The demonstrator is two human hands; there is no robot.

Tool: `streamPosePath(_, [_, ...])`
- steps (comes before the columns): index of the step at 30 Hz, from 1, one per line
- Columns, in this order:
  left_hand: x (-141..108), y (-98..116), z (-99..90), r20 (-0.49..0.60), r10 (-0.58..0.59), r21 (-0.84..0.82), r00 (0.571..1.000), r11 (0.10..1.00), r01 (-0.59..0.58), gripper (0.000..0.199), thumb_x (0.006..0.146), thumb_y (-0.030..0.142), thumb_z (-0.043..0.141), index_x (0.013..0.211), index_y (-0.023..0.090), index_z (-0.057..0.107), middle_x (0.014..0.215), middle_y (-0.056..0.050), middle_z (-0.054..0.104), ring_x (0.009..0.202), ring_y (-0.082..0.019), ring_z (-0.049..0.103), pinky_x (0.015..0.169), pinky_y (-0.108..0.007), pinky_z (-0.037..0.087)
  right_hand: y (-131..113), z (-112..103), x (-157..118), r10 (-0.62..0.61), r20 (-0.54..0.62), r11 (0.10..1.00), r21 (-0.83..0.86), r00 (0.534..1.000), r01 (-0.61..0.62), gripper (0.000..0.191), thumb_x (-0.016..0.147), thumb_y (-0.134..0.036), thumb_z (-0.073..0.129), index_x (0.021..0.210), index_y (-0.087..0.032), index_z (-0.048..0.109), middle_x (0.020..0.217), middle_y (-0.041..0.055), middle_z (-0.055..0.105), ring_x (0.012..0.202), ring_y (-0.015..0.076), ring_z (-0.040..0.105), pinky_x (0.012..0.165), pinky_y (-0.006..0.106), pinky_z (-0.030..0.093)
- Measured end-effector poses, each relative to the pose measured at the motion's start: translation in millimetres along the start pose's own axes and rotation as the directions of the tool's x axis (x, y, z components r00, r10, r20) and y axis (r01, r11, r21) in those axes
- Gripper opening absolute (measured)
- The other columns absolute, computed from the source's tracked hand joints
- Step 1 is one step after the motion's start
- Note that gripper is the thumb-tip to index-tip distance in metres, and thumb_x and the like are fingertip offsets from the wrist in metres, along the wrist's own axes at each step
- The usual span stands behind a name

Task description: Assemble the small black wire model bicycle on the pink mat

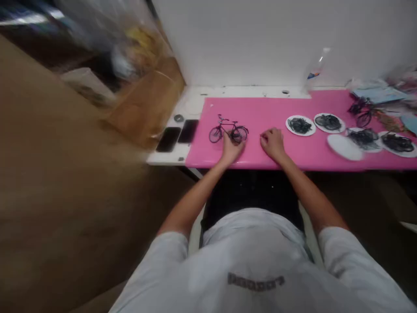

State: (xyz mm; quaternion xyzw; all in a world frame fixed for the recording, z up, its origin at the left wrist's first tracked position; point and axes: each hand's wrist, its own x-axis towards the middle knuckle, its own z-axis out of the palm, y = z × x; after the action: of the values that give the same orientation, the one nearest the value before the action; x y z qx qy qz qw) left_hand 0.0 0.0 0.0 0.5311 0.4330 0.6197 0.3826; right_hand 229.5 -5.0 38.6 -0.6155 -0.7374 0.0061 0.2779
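A small black model bicycle (224, 128) is upright over the pink mat (257, 111), its handlebar toward the left. My left hand (232, 148) is closed round its lower rear part, near the rear wheel. To the right of the bicycle, my right hand (273, 141) rests at the mat's front part with its fingers curled together; whether anything small is between the fingertips is hidden.
White plates (345, 148) stand on the right, several holding black parts (328, 122). Another black model bicycle (363, 117) is beside packets at the far right. Two dark phones (168, 139) lie left of the mat. A clear bottle (315, 71) stands near the wall.
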Motion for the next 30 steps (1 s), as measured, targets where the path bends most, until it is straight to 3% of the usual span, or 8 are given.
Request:
streamPosePath(4, [0, 5, 0.0, -0.009, -0.023, 0.028, 1.000, 0.999, 0.023, 0.075, 0.080, 0.020, 0.100, 0.132, 0.025, 0.046, 0.126, -0.008, 0.068, 0.119, -0.024, 0.074, 0.111, -0.045, 0.065, 1, 1, 0, -0.005, -0.005, 1.000, 0.005, 1.000, 0.005, 0.030, 0.106, -0.025, 0.062, 0.122, -0.015, 0.085, 0.131, 0.0220, 0.073, 0.129, 0.0424, 0.060, 0.111, 0.058, 0.049])
streamPosePath(10, [-3, 17, 0.2, 0.005, -0.033, -0.008, 0.999, 0.999, 0.033, 0.070, 0.081, 0.018, 0.097, 0.128, 0.025, 0.046, 0.123, -0.008, 0.070, 0.105, -0.023, 0.076, 0.103, -0.045, 0.065, 3, 3, 0, -0.007, 0.000, 1.000, 0.020, 1.000, 0.007, 0.028, 0.105, -0.027, 0.063, 0.120, -0.016, 0.083, 0.131, 0.0224, 0.072, 0.128, 0.0438, 0.059, 0.110, 0.061, 0.049])
streamPosePath(17, [-2, 17, 0.3, -0.005, -0.025, 0.004, 1.000, 1.000, 0.025, 0.072, 0.080, 0.019, 0.098, 0.130, 0.025, 0.047, 0.127, -0.010, 0.071, 0.112, -0.025, 0.077, 0.111, -0.050, 0.064, 9, 8, 2, -0.002, -0.051, 0.997, 0.071, 0.999, 0.006, 0.022, 0.104, -0.028, 0.067, 0.112, -0.018, 0.085, 0.127, 0.0217, 0.072, 0.126, 0.0426, 0.059, 0.108, 0.061, 0.050])
streamPosePath(24, [-2, 18, -0.1, 0.002, -0.048, 0.011, 0.999, 0.999, 0.048, 0.077, 0.080, 0.024, 0.103, 0.137, 0.023, 0.051, 0.135, -0.015, 0.071, 0.132, -0.031, 0.074, 0.121, -0.054, 0.062, 13, 7, 3, -0.013, -0.059, 0.994, 0.104, 0.998, 0.019, 0.021, 0.109, -0.026, 0.064, 0.104, -0.019, 0.084, 0.126, 0.0205, 0.073, 0.124, 0.0410, 0.058, 0.107, 0.059, 0.050])
streamPosePath(30, [-1, 18, 2.1, 0.057, -0.039, -0.086, 0.998, 0.995, 0.044, 0.077, 0.075, 0.023, 0.100, 0.137, 0.024, 0.053, 0.141, -0.014, 0.071, 0.122, -0.025, 0.078, 0.118, -0.050, 0.064, 9, 5, 3, -0.008, -0.022, 0.997, 0.081, 1.000, 0.010, 0.026, 0.110, -0.028, 0.060, 0.112, -0.017, 0.083, 0.129, 0.0221, 0.072, 0.126, 0.0419, 0.058, 0.111, 0.061, 0.050])
